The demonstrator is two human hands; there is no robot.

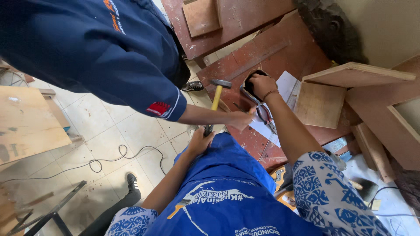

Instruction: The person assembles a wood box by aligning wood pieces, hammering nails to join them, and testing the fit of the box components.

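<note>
Now the left hand [202,140] is clenched around the dark grip of a yellow-handled hammer [216,99], its steel head raised just left of the black object [253,78] on the reddish-brown wooden board [280,48]. The right hand [261,85] presses down on that black object, fingers wrapped over it. A co-worker's hand [240,119] reaches in just below it, beside the white paper [286,85].

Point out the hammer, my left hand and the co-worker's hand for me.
hammer [216,97]: head view, on the yellow handle below the metal head.
left hand [201,140]: head view, on the back of the hand.
co-worker's hand [241,119]: head view, on the knuckles.
</note>
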